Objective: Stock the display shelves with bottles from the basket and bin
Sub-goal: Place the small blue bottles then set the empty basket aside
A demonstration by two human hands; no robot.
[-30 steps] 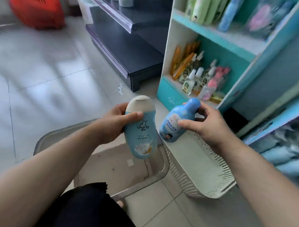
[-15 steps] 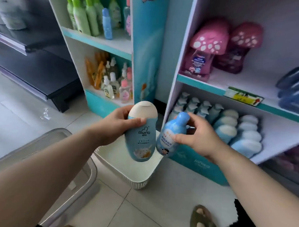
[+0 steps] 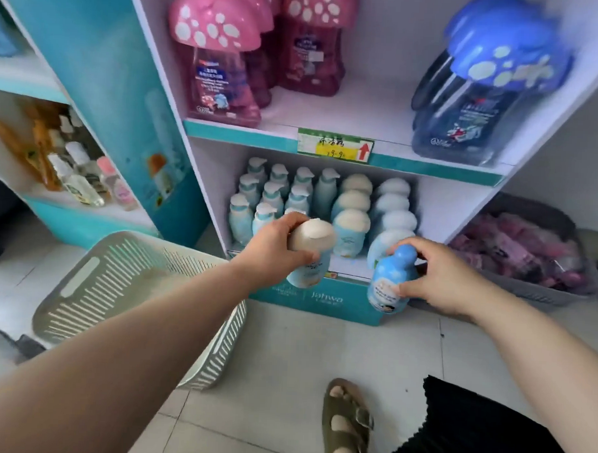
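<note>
Head view: we are gripping the cream-capped bottle [image 3: 313, 241] in our left hand [image 3: 275, 247] just in front of the lower shelf [image 3: 349, 267], and pinching the blue bottle [image 3: 389, 285] in our right hand [image 3: 441, 278] at that shelf's front edge. Crowding in, we are risking toppling the standing rows [image 3: 353, 202].

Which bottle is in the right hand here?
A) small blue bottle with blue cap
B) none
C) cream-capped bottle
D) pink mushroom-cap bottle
A: the right hand grips the small blue bottle, while the cream-capped bottle is in the left hand.
</note>
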